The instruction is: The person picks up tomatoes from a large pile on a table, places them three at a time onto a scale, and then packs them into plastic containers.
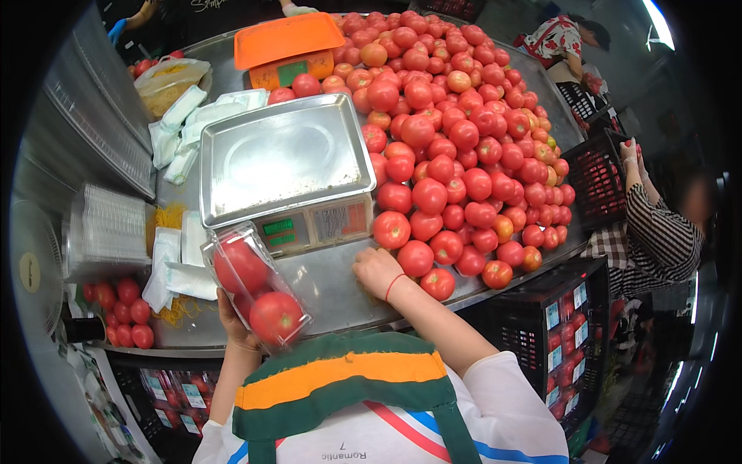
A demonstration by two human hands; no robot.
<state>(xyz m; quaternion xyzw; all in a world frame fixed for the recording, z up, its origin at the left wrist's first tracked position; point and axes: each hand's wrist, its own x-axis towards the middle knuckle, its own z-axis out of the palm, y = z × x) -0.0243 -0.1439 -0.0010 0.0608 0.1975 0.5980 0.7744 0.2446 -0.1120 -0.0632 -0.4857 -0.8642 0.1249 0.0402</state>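
Observation:
My left hand [236, 325] holds a clear plastic clamshell box [255, 284] with several red tomatoes in it, tilted near the table's front edge. My right hand [377, 274] rests low over the metal table [324, 284], its fingers curled; whether anything is under them cannot be seen. Just beyond it lies a large heap of tomatoes [429, 191]. In front of me stands a digital scale [342, 220] with a bare steel tray [284, 156] on top. Left of the scale are white packets [191, 284] and yellow rubber bands [174, 310].
Stacked clear plastic boxes [107, 232] stand at the left, beside a smaller group of tomatoes [124, 313]. An orange scale [290, 37] is at the back. Black crates [522, 325] adjoin the table at right. A co-worker in striped sleeves [661, 243] works beyond them.

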